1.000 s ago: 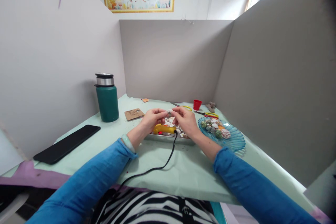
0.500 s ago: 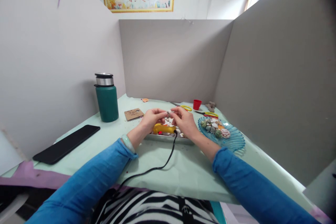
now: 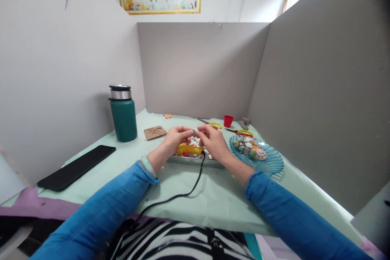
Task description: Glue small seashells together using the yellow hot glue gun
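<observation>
Wears sleeves in plain blue on both arms: left sleeve (image 3: 100, 207) toward seven to eight o'clock, right sleeve (image 3: 300, 215) toward four o'clock. Shows soft creases along both, with bunched cuffs; right one ends at mid-forearm, well apart from right hand (image 3: 215, 144). Wears a smooth, pale green bangle (image 3: 148, 167) just beside left cuff, between it and left hand (image 3: 174, 139). Wears a striped garment (image 3: 173, 241) at six o'clock, patterned in curved black and white bands. Includes a dark strap (image 3: 215, 248) with buckle-like fitting, near six o'clock; too small to confirm detail.
</observation>
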A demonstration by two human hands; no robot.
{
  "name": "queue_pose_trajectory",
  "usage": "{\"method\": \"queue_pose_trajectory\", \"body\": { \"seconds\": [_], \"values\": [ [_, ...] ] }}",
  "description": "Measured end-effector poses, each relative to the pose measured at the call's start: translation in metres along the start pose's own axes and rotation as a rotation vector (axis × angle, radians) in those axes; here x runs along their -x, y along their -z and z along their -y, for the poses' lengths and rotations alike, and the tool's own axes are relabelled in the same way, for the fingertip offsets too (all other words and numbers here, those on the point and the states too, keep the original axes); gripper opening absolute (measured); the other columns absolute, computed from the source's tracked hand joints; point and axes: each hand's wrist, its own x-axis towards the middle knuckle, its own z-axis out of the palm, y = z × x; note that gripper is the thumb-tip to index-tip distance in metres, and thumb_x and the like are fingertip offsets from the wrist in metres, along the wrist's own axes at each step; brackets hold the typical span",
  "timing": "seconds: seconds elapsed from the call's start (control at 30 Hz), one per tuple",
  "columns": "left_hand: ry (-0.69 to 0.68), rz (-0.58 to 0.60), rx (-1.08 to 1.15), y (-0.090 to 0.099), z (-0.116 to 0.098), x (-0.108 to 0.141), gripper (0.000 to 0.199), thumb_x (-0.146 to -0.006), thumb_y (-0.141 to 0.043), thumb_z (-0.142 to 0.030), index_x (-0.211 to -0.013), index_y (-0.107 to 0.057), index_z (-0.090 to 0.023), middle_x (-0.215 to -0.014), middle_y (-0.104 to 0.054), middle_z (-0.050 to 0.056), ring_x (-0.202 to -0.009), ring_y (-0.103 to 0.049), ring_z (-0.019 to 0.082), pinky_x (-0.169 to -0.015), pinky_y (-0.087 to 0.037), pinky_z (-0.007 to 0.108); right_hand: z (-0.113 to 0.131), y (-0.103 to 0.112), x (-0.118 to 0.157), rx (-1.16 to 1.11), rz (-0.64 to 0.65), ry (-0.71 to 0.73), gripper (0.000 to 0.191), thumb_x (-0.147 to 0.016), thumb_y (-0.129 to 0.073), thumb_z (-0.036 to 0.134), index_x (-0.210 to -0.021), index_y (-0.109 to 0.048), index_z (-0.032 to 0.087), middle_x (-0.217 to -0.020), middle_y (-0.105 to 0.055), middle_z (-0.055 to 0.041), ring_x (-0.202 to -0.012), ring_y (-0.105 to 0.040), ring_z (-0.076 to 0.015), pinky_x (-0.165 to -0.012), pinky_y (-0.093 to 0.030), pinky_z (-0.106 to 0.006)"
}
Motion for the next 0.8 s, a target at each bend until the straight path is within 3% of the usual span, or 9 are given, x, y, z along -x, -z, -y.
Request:
{"method": "queue_pose_trajectory", "body": {
  "seconds": [0.4,0.63,0.8],
  "values": [
    [-0.001,0.001,-0.016,-0.002,-0.002,0.002,0.023,-0.062,-0.077,-0.025,-0.070,-0.062,-0.009,-0.056,-0.061,0.002,-0.048,-0.054,0.009,-0.054,-0.045,0.023,-0.003,-0.002,0.001,-0.012,-0.021,0.027,0.021,-0.084,-0.052,0.040,-0.087,-0.057,0.020,-0.067,-0.062,-0.0007,-0.053,-0.059,-0.0145,-0.054,-0.045,-0.027],
    [0.080,0.011,0.198,-0.001,-0.008,0.002,0.020,-0.064,-0.076,-0.018,-0.079,-0.065,-0.009,-0.071,-0.065,0.003,-0.050,-0.053,0.005,-0.051,-0.046,0.019,-0.002,0.000,0.001,-0.014,-0.088,0.048,0.028,-0.088,-0.044,0.041,-0.103,-0.054,0.019,-0.072,-0.064,-0.0010,-0.051,-0.058,-0.0128,-0.056,-0.045,-0.026],
    [0.153,0.046,0.291,0.002,-0.010,0.002,0.016,-0.069,-0.072,-0.015,-0.083,-0.066,-0.009,-0.074,-0.065,0.003,-0.051,-0.053,0.004,-0.052,-0.047,0.016,-0.009,0.000,-0.002,0.090,-0.151,0.055,0.019,-0.084,-0.048,0.032,-0.094,-0.058,0.019,-0.076,-0.066,-0.0029,-0.059,-0.059,-0.0142,-0.060,-0.044,-0.026]
  ]
}}
